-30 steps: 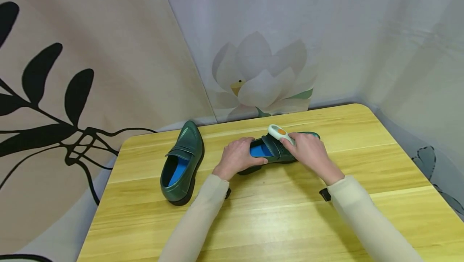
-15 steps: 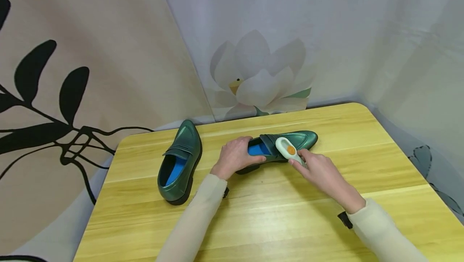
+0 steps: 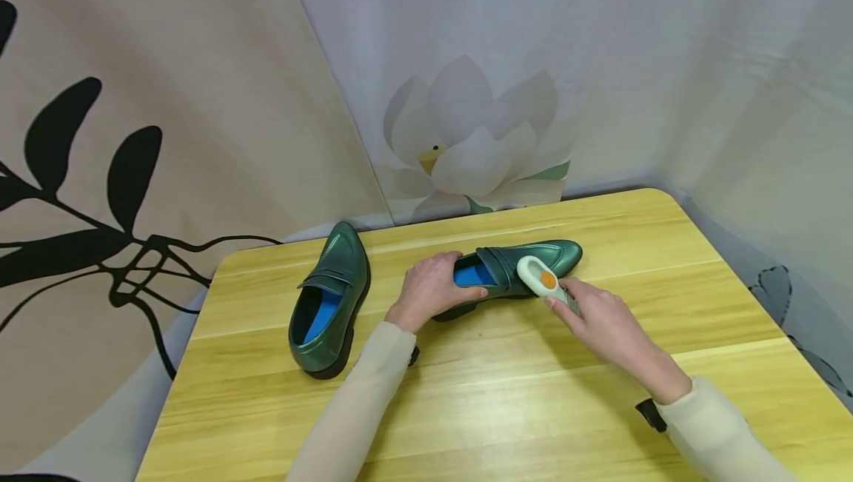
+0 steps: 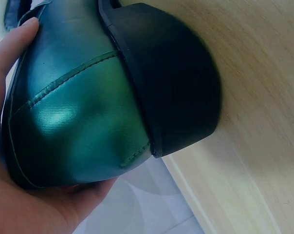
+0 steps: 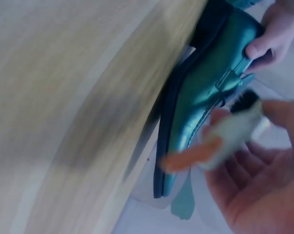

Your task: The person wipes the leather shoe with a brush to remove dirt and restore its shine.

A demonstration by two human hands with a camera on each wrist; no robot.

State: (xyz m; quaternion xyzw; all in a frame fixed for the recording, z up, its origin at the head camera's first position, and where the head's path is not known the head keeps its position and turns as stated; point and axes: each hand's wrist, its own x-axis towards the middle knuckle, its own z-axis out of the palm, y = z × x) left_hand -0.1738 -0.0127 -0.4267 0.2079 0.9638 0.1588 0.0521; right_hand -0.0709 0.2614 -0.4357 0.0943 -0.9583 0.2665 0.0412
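A dark green loafer (image 3: 513, 263) with a blue insole lies sideways on the table, toe to the right. My left hand (image 3: 429, 289) grips its heel end, thumb at the near side of the opening. The left wrist view shows the loafer's green back (image 4: 83, 107) and black heel (image 4: 171, 78). In my right hand (image 3: 606, 323) is a small white brush (image 3: 538, 276) with an orange part, over the loafer's near side. Black bristles (image 5: 244, 101) show in the right wrist view, where the brush is blurred. Whether it touches the leather I cannot tell.
The matching green loafer (image 3: 343, 275) stands at the left of the wooden table (image 3: 506, 400), toe pointing away. Behind the table hangs a pale curtain (image 3: 480, 15) with printed flowers and leaves.
My right hand has drawn the brush off the loafer's top, right and towards me, uncovering the toe. The left hand keeps its hold on the heel.
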